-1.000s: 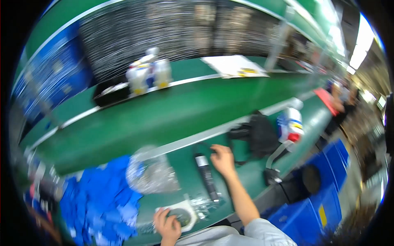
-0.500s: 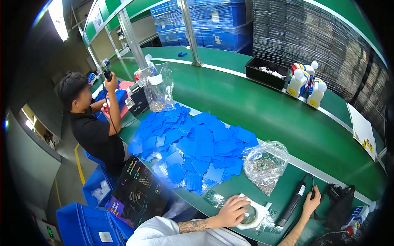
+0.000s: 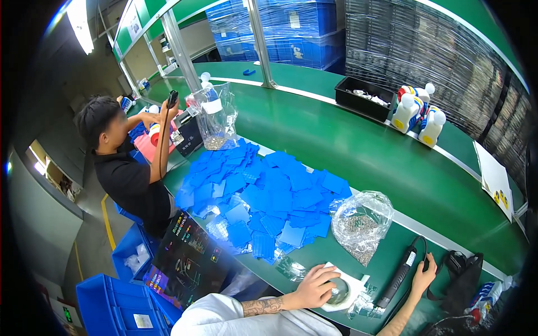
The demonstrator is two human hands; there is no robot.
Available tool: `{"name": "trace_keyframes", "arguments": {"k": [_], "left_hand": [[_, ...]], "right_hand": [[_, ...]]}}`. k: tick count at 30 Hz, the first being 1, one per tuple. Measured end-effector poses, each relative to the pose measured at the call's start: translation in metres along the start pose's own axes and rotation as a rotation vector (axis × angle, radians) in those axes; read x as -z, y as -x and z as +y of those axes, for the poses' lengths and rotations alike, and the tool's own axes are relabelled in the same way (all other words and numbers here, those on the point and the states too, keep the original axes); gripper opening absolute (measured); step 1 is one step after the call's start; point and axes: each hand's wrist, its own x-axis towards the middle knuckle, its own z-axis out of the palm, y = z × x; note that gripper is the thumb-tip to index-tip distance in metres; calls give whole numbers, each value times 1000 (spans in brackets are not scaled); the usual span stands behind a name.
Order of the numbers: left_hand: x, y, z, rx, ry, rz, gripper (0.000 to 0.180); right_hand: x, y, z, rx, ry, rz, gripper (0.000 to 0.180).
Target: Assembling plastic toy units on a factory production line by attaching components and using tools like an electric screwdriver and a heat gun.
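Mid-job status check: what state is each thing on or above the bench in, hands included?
Left hand: fingers bent over the white holder
White holder: partly covered
Right hand: fingers bent, grip unclear
Black tool: lying down, cable attached
Blue squares: loosely heaped
Nearer clear bag: partly filled
Black bin: open, white items inside

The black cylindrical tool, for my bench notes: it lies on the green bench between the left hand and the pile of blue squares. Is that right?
Not quite: the head view shows the black cylindrical tool on the green bench between the left hand and the right hand, not the blue pile.
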Motion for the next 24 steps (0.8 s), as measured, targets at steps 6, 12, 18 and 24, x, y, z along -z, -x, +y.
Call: {"name": "trace_keyframes", "arguments": {"k": [6,12,18,24], "left_hand": [[-1,1,0,9,11,3,10],[-1,2,-2,9,11,5,11],[-3,4,-2,8,37,-8,10],[-2,5,-2,26,14,-14,10]], "right_hand": [[-1,0,3,12,6,-2,32],[-1,-1,-2,-5,-6,-11,31],[0,0,10,-6,1,-30,33],[-2,-1,13,-9,4,-31,33]]}}
